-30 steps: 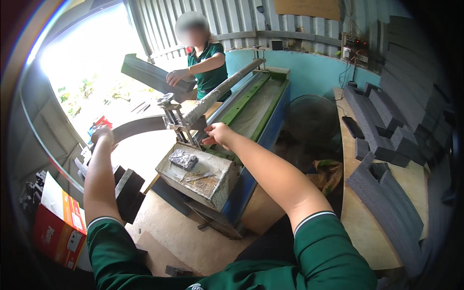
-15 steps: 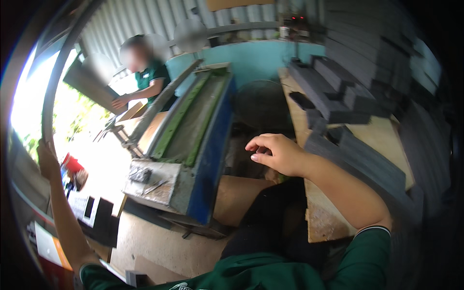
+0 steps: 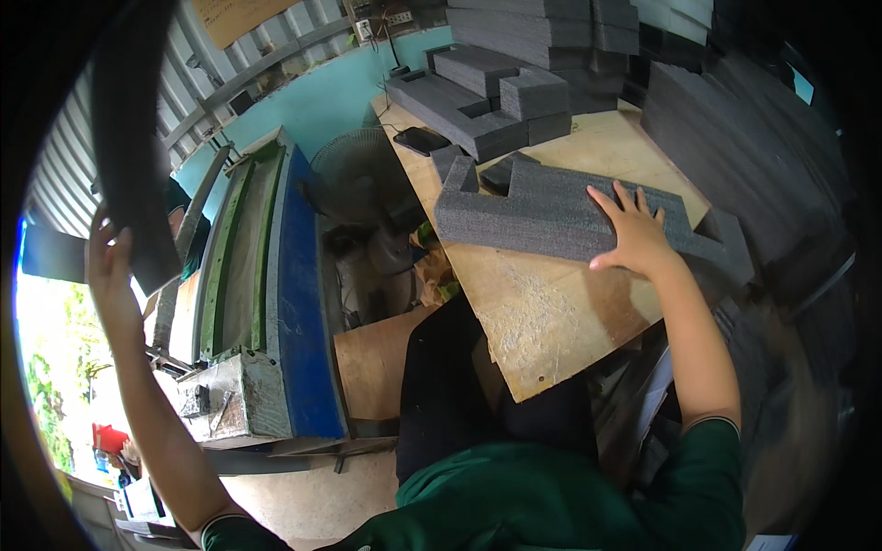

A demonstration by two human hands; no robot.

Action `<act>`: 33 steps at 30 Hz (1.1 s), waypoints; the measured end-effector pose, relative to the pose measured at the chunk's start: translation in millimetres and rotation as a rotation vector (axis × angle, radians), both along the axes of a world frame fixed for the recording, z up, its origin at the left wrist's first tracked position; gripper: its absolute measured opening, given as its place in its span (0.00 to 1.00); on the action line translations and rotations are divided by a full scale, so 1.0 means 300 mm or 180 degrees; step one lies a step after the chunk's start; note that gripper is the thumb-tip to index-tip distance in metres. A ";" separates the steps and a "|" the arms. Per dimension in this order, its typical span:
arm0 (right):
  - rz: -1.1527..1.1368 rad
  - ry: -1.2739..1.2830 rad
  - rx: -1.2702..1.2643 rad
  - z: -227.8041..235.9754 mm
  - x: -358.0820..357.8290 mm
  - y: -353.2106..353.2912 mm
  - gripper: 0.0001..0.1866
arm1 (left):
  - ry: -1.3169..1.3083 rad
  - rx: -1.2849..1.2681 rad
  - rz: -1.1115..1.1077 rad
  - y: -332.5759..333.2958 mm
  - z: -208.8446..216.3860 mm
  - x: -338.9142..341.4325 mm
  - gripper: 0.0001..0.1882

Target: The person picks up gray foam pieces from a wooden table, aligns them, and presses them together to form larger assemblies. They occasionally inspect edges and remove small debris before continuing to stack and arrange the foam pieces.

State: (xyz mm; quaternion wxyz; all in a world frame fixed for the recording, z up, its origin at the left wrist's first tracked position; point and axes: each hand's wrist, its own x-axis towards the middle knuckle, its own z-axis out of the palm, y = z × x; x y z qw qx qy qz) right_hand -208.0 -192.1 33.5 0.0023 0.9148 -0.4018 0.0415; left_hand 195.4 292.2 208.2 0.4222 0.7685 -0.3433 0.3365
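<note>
My left hand (image 3: 112, 266) is raised at the far left, its fingers closed on the lower part of a long dark foam strip (image 3: 133, 138) that stands up toward the top of the picture. My right hand (image 3: 634, 234) lies with spread fingers on a notched grey foam block (image 3: 528, 216). This block rests on a plywood table (image 3: 542, 317). A smaller foam piece (image 3: 501, 174) shows behind the block, partly hidden by it.
More cut foam blocks (image 3: 478, 101) and a black phone (image 3: 421, 140) lie at the table's far side. Foam sheets (image 3: 735, 147) stack up on the right. Left of the table are a fan (image 3: 354, 174) and a blue-sided machine (image 3: 308, 303) with green rails; a co-worker is mostly hidden behind the strip.
The view has swung toward the table on the right. My right hand has gone from hovering in the air to resting on the foam block. My left hand still grips the raised strip.
</note>
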 end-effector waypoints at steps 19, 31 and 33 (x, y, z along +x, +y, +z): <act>0.1720 -0.0797 -0.0895 -0.106 -0.124 0.088 0.29 | -0.0878 0.0468 -0.0203 -0.429 -0.349 -0.418 0.21; 0.0679 -0.1106 -0.0392 -0.197 -0.306 -0.188 0.27 | -0.0641 0.0296 0.0085 -0.345 -0.432 -0.221 0.26; 0.0383 -0.1010 -0.0180 -0.190 -0.248 -0.069 0.30 | -0.0687 0.0251 -0.0115 -0.347 -0.416 -0.238 0.27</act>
